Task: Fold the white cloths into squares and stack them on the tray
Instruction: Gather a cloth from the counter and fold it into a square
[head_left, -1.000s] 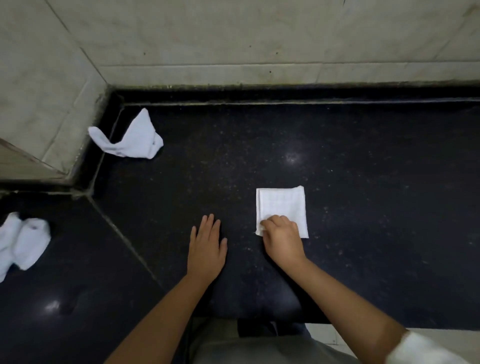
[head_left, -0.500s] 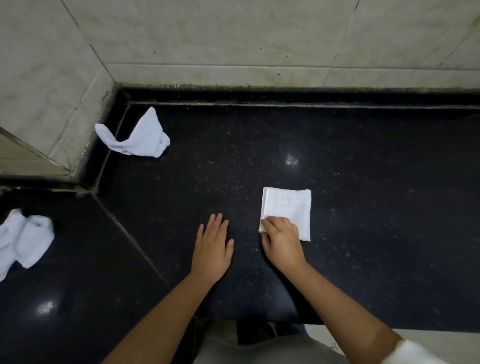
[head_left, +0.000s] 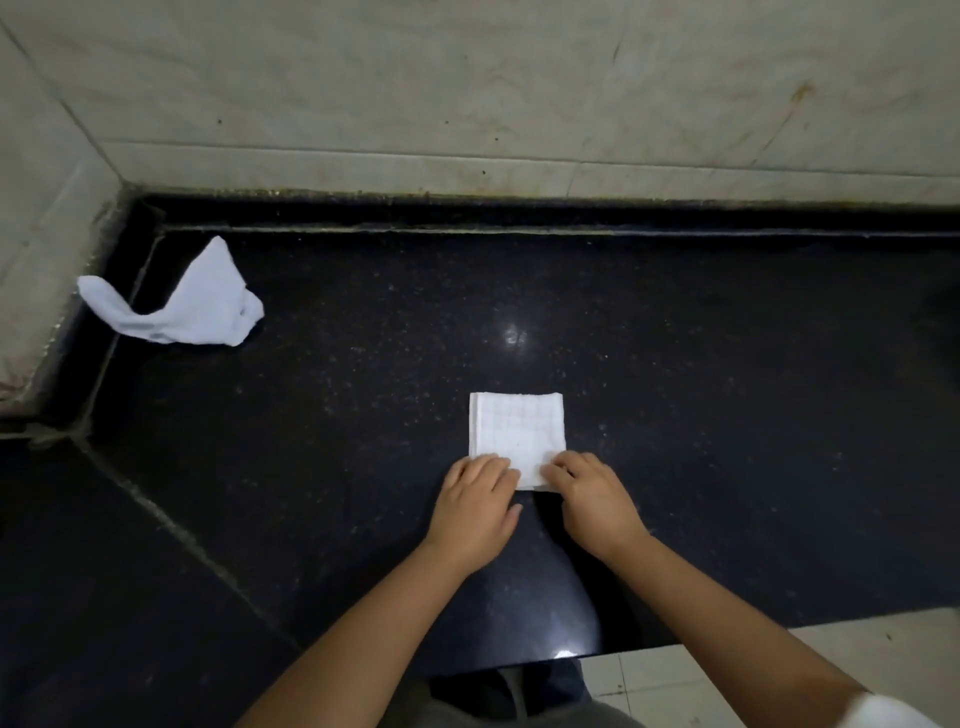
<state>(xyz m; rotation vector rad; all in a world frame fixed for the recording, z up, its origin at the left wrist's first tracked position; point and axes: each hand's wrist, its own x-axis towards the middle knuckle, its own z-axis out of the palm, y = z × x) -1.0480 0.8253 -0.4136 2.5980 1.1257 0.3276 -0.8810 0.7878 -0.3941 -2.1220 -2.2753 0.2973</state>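
While curled, both hands (head_left: 535, 499) pinch the folded cloth (head_left: 517, 434) (near edge).

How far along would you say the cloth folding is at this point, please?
Done: one folded cloth lies as a neat square on the black counter. In hand: the left hand and right hand both have curled fingers on its near edge. Left: a crumpled cloth lies unfolded near the back left corner, and no tray or stack is in view, so stacking is not yet done.
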